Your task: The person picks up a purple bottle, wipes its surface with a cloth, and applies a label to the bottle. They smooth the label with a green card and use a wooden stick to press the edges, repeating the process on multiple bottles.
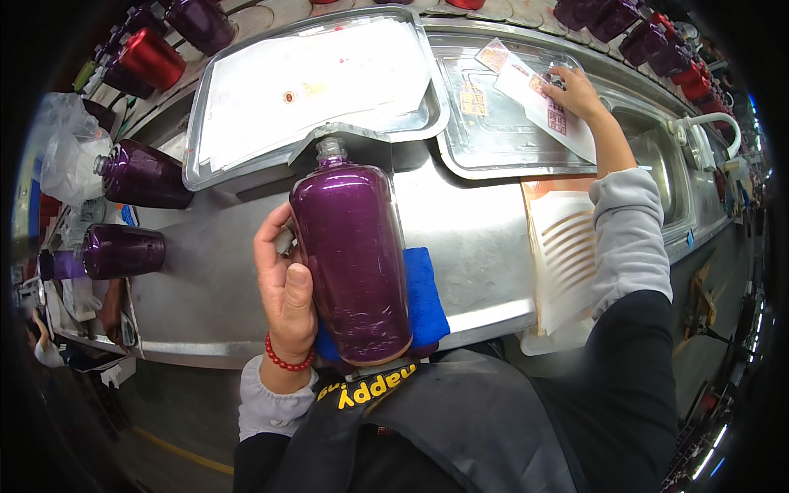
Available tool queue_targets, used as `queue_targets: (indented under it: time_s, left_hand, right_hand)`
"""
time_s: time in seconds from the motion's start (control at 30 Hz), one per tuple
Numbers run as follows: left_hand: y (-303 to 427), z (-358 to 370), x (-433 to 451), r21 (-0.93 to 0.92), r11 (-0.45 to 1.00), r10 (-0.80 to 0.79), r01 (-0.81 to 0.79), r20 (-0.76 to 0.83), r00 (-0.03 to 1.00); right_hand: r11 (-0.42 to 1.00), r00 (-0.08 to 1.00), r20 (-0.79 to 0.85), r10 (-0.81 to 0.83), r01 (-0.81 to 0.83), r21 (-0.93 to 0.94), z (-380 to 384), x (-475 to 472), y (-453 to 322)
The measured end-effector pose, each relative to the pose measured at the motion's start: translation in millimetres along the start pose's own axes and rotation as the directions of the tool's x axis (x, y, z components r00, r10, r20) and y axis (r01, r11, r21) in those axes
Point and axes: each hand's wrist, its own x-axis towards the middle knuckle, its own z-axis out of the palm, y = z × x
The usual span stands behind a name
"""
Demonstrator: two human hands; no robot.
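A purple glass bottle [351,265] lies in front of me with its clear neck pointing away, resting at a bent metal support [363,137] and over a blue cloth [426,299]. My left hand [286,277] is at the bottle's left side, its thumb and fingers curved against the glass. At the upper right, my right hand [573,93] touches a translucent decal sheet [529,101] with thumb and fingertips. That sheet lies in a shallow metal tray [456,157], beside more small printed decals. Whether the fingers pinch the sheet is unclear.
A metal tray [194,154] of white sheets stands at the upper left. Two purple bottles [148,174] lie on the left. Papers [564,259] sit at the bench's front right, near a sink [656,166] with a white faucet [715,117]. Red and purple bottles line the back.
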Motion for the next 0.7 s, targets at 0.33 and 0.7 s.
queue_targets:
  time_s: [0.33, 0.7]
  left_hand:
    - [1, 1, -1, -0.016, 1.000, 0.008, -0.008, -0.005, 1.000]
    - [3, 3, 0, -0.001, 1.000, 0.027, -0.027, -0.008, 1.000]
  right_hand:
    - [0.886, 0.981, -0.096, -0.167, 0.107, -0.451, -10, -39, 12]
    - [0.895, 0.920, -0.134, 0.369, -0.391, -0.214, -12, 3, 76]
